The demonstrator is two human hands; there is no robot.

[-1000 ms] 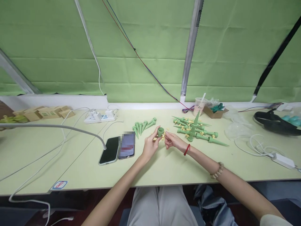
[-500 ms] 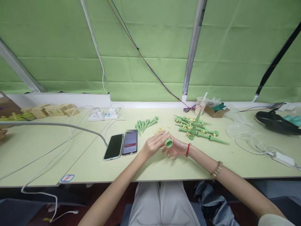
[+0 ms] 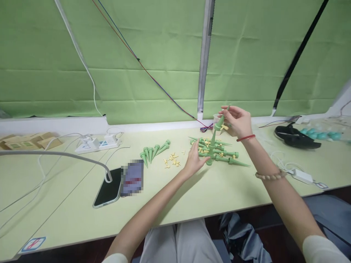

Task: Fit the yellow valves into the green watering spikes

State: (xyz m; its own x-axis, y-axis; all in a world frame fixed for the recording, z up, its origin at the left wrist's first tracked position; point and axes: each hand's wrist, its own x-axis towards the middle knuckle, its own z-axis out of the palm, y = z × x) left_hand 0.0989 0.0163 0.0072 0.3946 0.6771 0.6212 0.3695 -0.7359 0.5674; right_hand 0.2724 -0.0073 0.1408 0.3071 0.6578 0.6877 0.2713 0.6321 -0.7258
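Note:
My right hand [image 3: 238, 120] is raised above the table and grips a green spike [image 3: 219, 124] with a small yellow piece on it. Below it lies a pile of assembled green spikes [image 3: 219, 155], one standing upright in the middle. My left hand [image 3: 194, 159] rests with spread fingers against the left side of that pile and holds nothing. Small yellow pieces [image 3: 171, 161] are scattered on the table left of my left hand. Further left, several plain green spikes [image 3: 153, 149] lie in a fan.
Two phones [image 3: 120, 181] lie side by side at the front left, by a grey cable [image 3: 55, 155]. A white power strip [image 3: 95, 143] and cardboard boxes [image 3: 27, 141] sit at the back left. At the right are a black object [image 3: 296, 134], a white charger [image 3: 301, 176] and teal items [image 3: 320, 134].
The view has swung to the right. My right hand has lifted the green spike from in front of me up above the pile. My left hand let go of it and moved onto the pile.

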